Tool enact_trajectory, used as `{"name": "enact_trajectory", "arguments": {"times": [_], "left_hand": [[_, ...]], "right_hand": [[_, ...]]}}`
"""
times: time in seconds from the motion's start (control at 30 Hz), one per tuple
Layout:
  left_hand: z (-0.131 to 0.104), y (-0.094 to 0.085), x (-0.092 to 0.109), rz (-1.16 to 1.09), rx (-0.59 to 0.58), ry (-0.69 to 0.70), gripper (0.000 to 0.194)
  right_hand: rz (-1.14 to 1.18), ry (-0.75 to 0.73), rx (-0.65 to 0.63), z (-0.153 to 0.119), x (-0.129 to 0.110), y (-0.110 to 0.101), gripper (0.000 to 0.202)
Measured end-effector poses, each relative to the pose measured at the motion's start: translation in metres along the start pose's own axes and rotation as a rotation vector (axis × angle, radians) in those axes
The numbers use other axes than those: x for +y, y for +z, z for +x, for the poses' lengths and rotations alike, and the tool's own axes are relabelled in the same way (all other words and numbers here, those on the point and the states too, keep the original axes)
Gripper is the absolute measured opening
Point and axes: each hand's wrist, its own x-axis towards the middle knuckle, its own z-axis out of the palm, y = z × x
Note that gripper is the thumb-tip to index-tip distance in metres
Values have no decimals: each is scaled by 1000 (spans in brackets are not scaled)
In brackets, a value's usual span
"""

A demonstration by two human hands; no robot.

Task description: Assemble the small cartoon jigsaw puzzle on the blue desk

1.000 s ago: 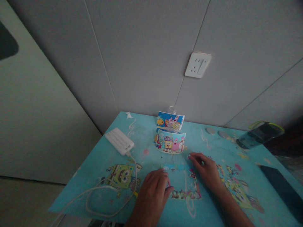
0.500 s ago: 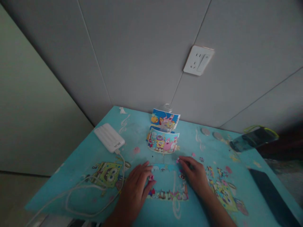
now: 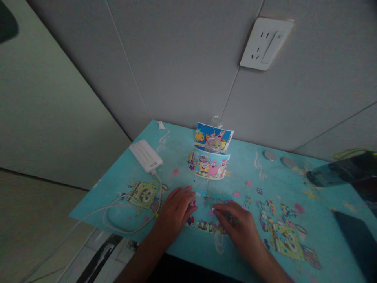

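Observation:
A partly joined jigsaw puzzle (image 3: 202, 225) lies on the blue cartoon tabletop, its bottom strip and part of its top edge visible. My left hand (image 3: 176, 210) rests on its left side, fingers and thumb apart around a pink bit of the border. Over the middle of the puzzle, my right hand (image 3: 237, 222) pinches a small pinkish puzzle piece (image 3: 212, 211) between thumb and fingertips. The right border is largely hidden behind that hand. Loose puzzle pieces (image 3: 266, 208) lie in a scatter to the right. Behind the puzzle stands a cartoon picture card (image 3: 208, 165).
A white power bank (image 3: 145, 155) with a white cable (image 3: 132, 232) lies at left. Two round discs (image 3: 269, 155), a dark translucent bottle (image 3: 330, 173) and a dark flat slab (image 3: 353, 239) are at right. The wall bears a socket (image 3: 265, 45).
My right hand has moved from the puzzle's top right corner to its middle, carrying the small piece. My left hand stays at the left side. The camera view has shifted.

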Motion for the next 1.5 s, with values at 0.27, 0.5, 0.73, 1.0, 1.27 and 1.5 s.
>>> {"name": "enact_trajectory", "arguments": {"times": [0.27, 0.5, 0.73, 1.0, 1.27, 1.5], "left_hand": [[-2, -7, -3, -122, -17, -103, 18], [-4, -11, 0, -91, 56, 32, 18], [-16, -17, 25, -12, 93, 350, 23], [-11, -3, 34, -98, 75, 351, 23], [-10, 14, 30, 25, 25, 281, 35], [-10, 22, 27, 57, -15, 275, 26]], "right_hand": [[-118, -61, -98, 3, 8, 13, 14], [-103, -13, 112, -9, -12, 14, 17], [190, 60, 101, -45, -48, 33, 20], [229, 105, 107, -47, -43, 25, 14], [-64, 156, 287, -53, -6, -7, 15], [-334, 276, 410, -69, 34, -36, 22]]}}
